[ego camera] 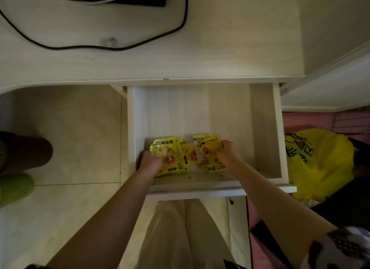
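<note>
While the yellow snack packets (176,154) lie at the open drawer's (278,128) front, left hand (149,162) and right hand (227,153) each clutch one; light, crinkly (probably slippery); grip edges.

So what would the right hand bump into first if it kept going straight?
Its own yellow packet, which the right hand already grips; beyond that, probably the other packet beside it, though depth is unclear.

A black cable (80,47) loops across the desk (240,38).
</note>
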Demonstrator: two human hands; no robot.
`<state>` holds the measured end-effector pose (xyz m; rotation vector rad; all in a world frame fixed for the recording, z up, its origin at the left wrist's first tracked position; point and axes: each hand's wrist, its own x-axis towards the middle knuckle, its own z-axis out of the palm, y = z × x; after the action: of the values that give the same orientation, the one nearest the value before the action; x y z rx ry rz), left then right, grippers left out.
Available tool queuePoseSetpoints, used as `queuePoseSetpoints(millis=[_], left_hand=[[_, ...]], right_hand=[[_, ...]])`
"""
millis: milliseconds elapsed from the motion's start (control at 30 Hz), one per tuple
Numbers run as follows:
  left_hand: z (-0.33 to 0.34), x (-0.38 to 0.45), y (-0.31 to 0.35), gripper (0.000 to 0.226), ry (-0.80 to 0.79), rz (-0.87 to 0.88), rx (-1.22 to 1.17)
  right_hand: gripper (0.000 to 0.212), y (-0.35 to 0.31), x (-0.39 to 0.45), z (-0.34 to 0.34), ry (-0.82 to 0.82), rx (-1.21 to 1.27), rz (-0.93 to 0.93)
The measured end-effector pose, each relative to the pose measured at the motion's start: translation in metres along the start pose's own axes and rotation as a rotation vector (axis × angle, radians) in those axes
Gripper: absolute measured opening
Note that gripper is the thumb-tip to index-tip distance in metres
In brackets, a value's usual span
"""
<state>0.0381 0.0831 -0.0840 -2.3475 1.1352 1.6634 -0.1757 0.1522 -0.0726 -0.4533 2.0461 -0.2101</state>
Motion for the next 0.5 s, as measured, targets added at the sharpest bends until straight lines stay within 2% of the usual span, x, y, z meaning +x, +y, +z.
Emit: queuePoseSetpoints(millis=[100,267,400,500], left_hand=[[-0.004,-0.005,0.000,0.023,0.008,0.030,0.133],[-0.012,-0.031,0.006,0.036,0.036,0.113,0.245],[-0.024,-0.058,0.012,0.030,0.044,0.281,0.246],[-0.037,-0.085,0.012,0.029,0.116,0.383,0.219]], right_hand=[[0.025,0.004,-0.002,-0.006,-0.007,-0.007,0.036],[0.050,0.005,-0.031,-0.025,-0.025,-0.047,0.037],[0.049,0.004,-0.060,-0.036,-0.006,-0.060,-0.043],[0.043,0.000,-0.085,-0.041,0.030,-0.102,-0.129]])
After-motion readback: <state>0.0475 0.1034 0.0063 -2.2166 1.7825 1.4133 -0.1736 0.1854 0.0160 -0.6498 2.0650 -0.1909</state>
